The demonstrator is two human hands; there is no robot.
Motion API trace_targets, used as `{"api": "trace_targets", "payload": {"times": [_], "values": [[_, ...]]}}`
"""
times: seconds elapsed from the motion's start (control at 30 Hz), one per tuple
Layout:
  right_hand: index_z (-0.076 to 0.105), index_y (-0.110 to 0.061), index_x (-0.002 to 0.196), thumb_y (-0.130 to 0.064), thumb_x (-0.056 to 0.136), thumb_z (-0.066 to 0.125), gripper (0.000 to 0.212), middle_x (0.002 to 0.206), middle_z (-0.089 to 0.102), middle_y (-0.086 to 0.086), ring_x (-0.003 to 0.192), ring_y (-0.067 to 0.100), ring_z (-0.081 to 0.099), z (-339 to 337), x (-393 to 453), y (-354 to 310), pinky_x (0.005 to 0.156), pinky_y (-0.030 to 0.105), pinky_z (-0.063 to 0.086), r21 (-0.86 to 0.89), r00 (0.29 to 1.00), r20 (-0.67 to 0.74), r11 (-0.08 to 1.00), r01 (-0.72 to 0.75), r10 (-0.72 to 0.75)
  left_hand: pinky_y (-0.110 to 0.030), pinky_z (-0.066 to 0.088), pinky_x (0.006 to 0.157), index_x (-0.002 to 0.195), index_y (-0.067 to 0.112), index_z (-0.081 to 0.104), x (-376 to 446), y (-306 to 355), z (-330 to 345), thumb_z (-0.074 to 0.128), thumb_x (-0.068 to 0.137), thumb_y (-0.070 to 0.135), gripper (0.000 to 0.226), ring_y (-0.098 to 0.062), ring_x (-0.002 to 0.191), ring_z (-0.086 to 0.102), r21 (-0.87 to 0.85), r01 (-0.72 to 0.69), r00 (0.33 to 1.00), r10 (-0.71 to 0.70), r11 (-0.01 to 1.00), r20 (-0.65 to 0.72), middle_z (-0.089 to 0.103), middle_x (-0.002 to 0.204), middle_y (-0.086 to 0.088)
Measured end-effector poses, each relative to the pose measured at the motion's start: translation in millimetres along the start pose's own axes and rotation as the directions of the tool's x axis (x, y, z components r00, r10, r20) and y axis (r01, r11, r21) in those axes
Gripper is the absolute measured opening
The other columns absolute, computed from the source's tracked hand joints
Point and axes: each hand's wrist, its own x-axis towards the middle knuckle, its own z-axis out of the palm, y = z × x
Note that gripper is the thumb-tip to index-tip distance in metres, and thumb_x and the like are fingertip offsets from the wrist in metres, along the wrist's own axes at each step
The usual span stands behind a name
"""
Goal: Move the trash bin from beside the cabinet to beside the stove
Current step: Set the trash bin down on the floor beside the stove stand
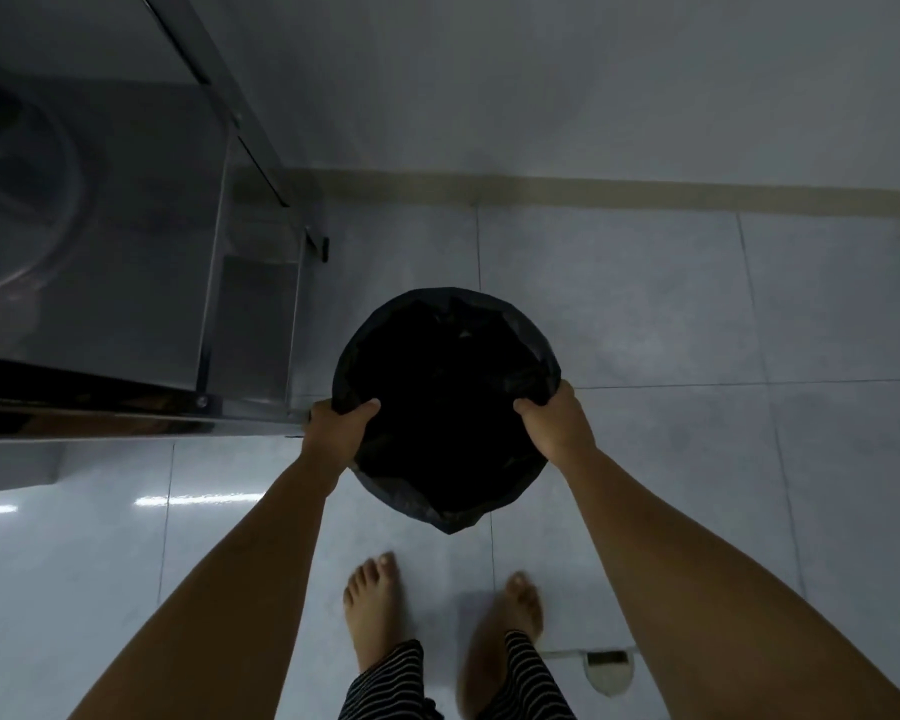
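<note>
Fingers (367, 407) of two hands clamp one trash bin (445, 407) rim; possibly lifted off floor.

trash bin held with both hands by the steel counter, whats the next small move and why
Probably lower it straight down onto the floor tiles. The left hand and right hand both grip the rim of the trash bin, which is already right beside the steel counter. Whether it touches the floor can't be told.

Black liner (445, 407) hides the trash bin's walls and inside.
</note>
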Motion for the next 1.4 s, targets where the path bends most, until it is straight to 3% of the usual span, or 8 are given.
{"api": "trace_targets", "payload": {"times": [0.27, 0.5, 0.6, 0.67, 0.77, 0.93, 1.03, 1.4], "values": [[0.038, -0.02, 0.148, -0.036, 0.08, 0.064, 0.074, 0.135, 0.057, 0.009, 0.123, 0.032, 0.056, 15.6, 14.0, 17.5, 0.103, 0.049, 0.048, 0.072, 0.998, 0.012, 0.996, 0.057, -0.058, -0.049, 0.051, 0.106, 0.145, 0.005, 0.05, 15.5, -24.2, 7.7, 0.067, 0.091, 0.035, 0.064, -0.039, 0.125, 0.059, -0.035, -0.032, 0.999, 0.032, 0.999, -0.018, 0.062, 0.136, -0.017], [0.036, -0.023, 0.148, -0.03, 0.088, 0.062, 0.066, 0.138, 0.056, 0.004, 0.127, 0.028, 0.055, 20.0, 10.0, 39.7, 0.105, 0.046, 0.047, 0.101, 0.992, 0.003, 0.987, 0.126, -0.127, -0.049, 0.05, 0.107, 0.144, 0.01, 0.049, 14.2, -32.1, 17.3, 0.061, 0.094, 0.032, 0.056, -0.034, 0.127, 0.058, -0.057, -0.085, 0.995, 0.082, 0.995, -0.051, 0.063, 0.133, -0.011], [0.014, -0.021, 0.157, -0.046, 0.088, 0.059, 0.086, 0.16, 0.029, 0.007, 0.141, 0.031, 0.041, 31.1, -1.4, 48.9, 0.11, 0.05, 0.042, -0.078, 0.982, -0.057, 0.982, 0.173, -0.178, -0.054, 0.04, 0.115, 0.156, 0.015, 0.028, -0.8, -40.4, 30.1, 0.059, 0.091, 0.044, 0.078, -0.032, 0.14, 0.046, 0.041, -0.142, 0.98, 0.146, 0.989, -0.135, 0.045, 0.153, -0.009], [-0.003, -0.013, 0.159, -0.048, 0.092, 0.057, 0.097, 0.168, 0.004, 0.008, 0.15, 0.032, 0.024, 43.7, -17.7, 61.7, 0.115, 0.047, 0.034, -0.203, 0.979, -0.092, 0.966, 0.162, -0.183, -0.055, 0.02, 0.125, 0.163, 0.012, 0.011, -19.4, -54.4, 42.1, 0.057, 0.093, 0.048, 0.091, -0.035, 0.156, 0.019, 0.247, -0.207, 0.955, 0.251, 0.947, -0.16, 0.018, 0.169, -0.014], [-0.008, -0.007, 0.157, -0.05, 0.092, 0.057, 0.102, 0.167, -0.004, 0.015, 0.151, 0.037, 0.015, 63.8, -35.1, 82.0, 0.12, 0.05, 0.028, -0.291, 0.967, -0.088, 0.935, 0.203, -0.237, -0.047, 0.006, 0.129, 0.164, 0.007, -0.004, -37.5, -77.5, 56.8, 0.051, 0.099, 0.042, 0.092, -0.03, 0.16, -0.003, 0.387, -0.261, 0.936, 0.33, 0.884, -0.123, -0.005, 0.173, -0.013], [-0.005, -0.002, 0.157, -0.05, 0.091, 0.057, 0.103, 0.166, -0.005, 0.017, 0.149, 0.042, 0.019, 76.2, -23.2, 77.2, 0.117, 0.055, 0.031, -0.33, 0.962, -0.142, 0.928, 0.175, -0.232, -0.047, 0.012, 0.127, 0.163, 0.01, -0.011, -26.6, -78.8, 66.4, 0.051, 0.099, 0.04, 0.094, -0.028, 0.159, -0.013, 0.375, -0.266, 0.941, 0.323, 0.888, -0.099, -0.013, 0.172, -0.008], [-0.007, -0.002, 0.157, -0.051, 0.091, 0.055, 0.102, 0.166, -0.007, 0.017, 0.152, 0.037, 0.013, 76.9, -7.2, 63.0, 0.123, 0.049, 0.02, -0.341, 0.952, -0.155, 0.919, 0.199, -0.264, -0.047, 0.013, 0.126, 0.163, 0.009, -0.011, -15.6, -64.2, 70.3, 0.053, 0.098, 0.041, 0.097, -0.027, 0.159, -0.014, 0.356, -0.282, 0.933, 0.341, 0.891, -0.114, -0.015, 0.172, -0.007], [-0.006, -0.003, 0.157, -0.055, 0.092, 0.05, 0.1, 0.166, -0.006, 0.016, 0.153, 0.034, 0.011, 60.9, 79.4, -25.8, 0.123, 0.048, 0.018, -0.397, 0.916, -0.188, 0.881, 0.258, -0.354, -0.043, 0.021, 0.123, 0.162, 0.01, -0.014, 46.3, 31.7, 68.0, 0.054, 0.097, 0.042, 0.099, -0.026, 0.16, -0.011, 0.367, -0.322, 0.912, 0.39, 0.873, -0.128, -0.014, 0.172, -0.007]]}}
